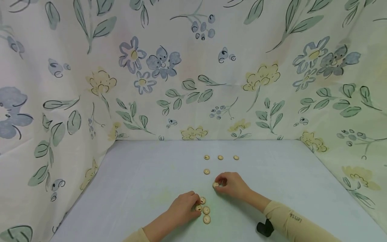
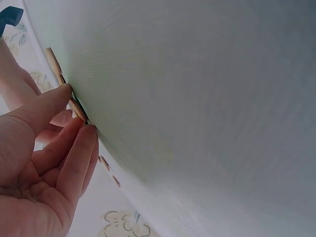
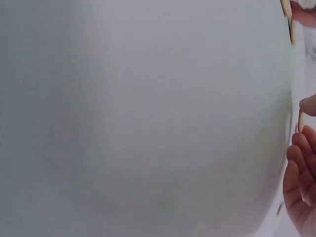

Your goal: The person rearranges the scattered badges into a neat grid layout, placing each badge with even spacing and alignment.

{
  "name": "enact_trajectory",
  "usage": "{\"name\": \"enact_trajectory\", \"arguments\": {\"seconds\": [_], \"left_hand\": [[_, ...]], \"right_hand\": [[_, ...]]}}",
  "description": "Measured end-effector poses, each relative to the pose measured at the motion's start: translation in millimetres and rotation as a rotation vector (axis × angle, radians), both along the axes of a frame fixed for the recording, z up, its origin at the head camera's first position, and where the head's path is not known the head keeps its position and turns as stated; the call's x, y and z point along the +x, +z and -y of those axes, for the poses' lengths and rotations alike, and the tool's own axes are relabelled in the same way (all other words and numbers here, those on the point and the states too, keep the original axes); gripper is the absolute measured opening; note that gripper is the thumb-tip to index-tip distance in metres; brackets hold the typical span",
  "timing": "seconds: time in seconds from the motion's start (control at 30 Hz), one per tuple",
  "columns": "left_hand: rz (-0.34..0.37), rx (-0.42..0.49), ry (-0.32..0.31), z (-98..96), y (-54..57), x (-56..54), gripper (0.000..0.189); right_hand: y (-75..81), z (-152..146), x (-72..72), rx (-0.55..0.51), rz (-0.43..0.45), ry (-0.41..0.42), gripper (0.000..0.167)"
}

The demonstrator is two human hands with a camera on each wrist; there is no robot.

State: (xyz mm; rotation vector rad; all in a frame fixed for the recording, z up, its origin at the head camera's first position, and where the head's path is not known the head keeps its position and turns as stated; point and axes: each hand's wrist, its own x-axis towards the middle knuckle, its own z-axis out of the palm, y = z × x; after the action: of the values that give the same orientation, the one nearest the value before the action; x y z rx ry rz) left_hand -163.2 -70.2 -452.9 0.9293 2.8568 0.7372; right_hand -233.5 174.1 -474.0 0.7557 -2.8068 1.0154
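In the head view my right hand (image 1: 234,185) pinches a round, pale wooden button (image 1: 215,185) between thumb and fingertips, over the middle of the table. The right wrist view shows that button (image 3: 301,121) edge-on in the fingers of the right hand (image 3: 302,182). Lower and to the left, my left hand (image 1: 184,208) has thumb and fingertips on both sides of another wooden button (image 1: 198,208). Close beside it lie three more buttons, an upper one (image 1: 203,200), a middle one (image 1: 206,210) and a lower one (image 1: 207,219). Fingers partly cover the upper one.
Towards the back, three wooden buttons form a row: left (image 1: 207,157), middle (image 1: 220,157) and right (image 1: 236,157). A single button (image 1: 207,171) lies below the left one. A black object (image 1: 265,228) sits by the right forearm. Floral cloth (image 1: 193,101) hangs around the white table (image 1: 145,168).
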Motion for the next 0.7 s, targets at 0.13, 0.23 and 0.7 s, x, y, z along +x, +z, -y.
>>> {"name": "enact_trajectory", "arguments": {"seconds": [0.13,0.23,0.7], "left_hand": [[0.004,-0.001,-0.003,0.0,0.0,-0.2,0.019],[0.002,-0.002,-0.005,0.2,-0.2,-0.1,0.020],[0.008,-0.016,0.004,-0.2,-0.3,-0.2,0.020]], "right_hand": [[1.6,-7,-9.0,0.027,0.000,-0.072,0.011],[2.8,-11,-16.8,0.057,0.003,-0.119,0.011],[3.2,-18,-42.7,0.118,0.009,-0.219,0.013]]}}
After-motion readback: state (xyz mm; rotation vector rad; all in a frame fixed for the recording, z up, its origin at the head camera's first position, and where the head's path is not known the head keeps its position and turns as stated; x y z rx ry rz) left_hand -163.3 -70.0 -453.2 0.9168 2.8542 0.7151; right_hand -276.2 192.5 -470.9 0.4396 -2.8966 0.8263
